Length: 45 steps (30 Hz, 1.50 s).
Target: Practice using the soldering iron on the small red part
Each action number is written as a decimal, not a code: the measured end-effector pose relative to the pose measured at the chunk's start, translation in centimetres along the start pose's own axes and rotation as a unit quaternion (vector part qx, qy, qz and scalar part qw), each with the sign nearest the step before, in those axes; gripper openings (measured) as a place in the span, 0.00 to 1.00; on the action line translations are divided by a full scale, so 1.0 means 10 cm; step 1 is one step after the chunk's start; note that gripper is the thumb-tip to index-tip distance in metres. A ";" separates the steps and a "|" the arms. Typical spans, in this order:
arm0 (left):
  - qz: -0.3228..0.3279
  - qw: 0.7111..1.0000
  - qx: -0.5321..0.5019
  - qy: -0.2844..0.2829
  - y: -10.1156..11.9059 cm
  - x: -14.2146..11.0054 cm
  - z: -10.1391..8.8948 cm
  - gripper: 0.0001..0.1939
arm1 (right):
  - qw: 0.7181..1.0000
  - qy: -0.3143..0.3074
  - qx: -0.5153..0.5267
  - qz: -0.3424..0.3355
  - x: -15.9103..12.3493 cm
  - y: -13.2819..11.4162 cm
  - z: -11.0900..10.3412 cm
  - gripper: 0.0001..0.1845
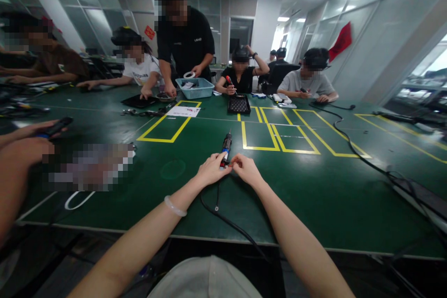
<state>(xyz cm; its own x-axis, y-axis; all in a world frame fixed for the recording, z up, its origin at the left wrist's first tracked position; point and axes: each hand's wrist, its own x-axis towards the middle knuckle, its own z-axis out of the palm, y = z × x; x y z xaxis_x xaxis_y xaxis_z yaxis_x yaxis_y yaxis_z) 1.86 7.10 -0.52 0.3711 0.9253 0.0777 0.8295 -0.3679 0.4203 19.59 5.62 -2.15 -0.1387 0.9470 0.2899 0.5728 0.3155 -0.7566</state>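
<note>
A soldering iron (226,147) with a black, red and blue handle lies on the green table (314,195), tip pointing away from me. My left hand (211,170) is closed on the near end of its handle. My right hand (246,169) pinches something small right beside that end; I cannot make out what. The iron's black cord (223,216) runs back from the handle over the table's near edge. A pale bangle sits on my left wrist.
Yellow tape rectangles (279,137) mark the table ahead. A black tray (239,104), a blue basket (194,87) and white paper (183,111) lie farther off. Black cables (352,149) cross the right side. Several people sit or stand around; another person's arm (21,158) is at left.
</note>
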 end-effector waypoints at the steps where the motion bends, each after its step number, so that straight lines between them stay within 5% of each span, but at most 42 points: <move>1: -0.011 1.000 0.021 -0.007 0.03 0.03 -0.01 0.37 | 1.000 -0.003 0.017 0.001 0.01 0.02 0.00 0.09; 7: -0.013 0.998 0.064 -0.013 0.04 0.12 -0.04 0.33 | 0.993 -0.031 0.110 -0.010 0.04 0.10 0.01 0.09; 15: -0.015 0.994 0.106 -0.003 -0.28 0.03 -0.24 0.34 | 0.995 -0.056 0.079 -0.028 0.02 0.07 0.01 0.08; 32: -0.105 0.943 0.315 -0.019 -1.85 -0.18 -1.22 0.32 | 0.997 -0.040 0.059 -0.020 0.02 0.14 0.06 0.10; 36: -0.094 0.930 0.353 0.032 -1.86 -0.24 -1.27 0.26 | 0.997 -0.040 0.056 -0.020 0.02 0.14 0.06 0.10; 45: -0.082 0.907 0.401 0.097 -1.58 -0.37 -1.07 0.20 | 0.998 -0.038 0.052 -0.024 0.03 0.17 0.06 0.10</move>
<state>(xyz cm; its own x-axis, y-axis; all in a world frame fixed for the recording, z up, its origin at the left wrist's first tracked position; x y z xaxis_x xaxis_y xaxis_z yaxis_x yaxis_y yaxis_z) -17.11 10.50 2.19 0.1997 0.9439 0.2630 0.9326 -0.1008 -0.3464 20.04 6.43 -3.67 -0.2275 0.9313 0.2846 0.4773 0.3614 -0.8010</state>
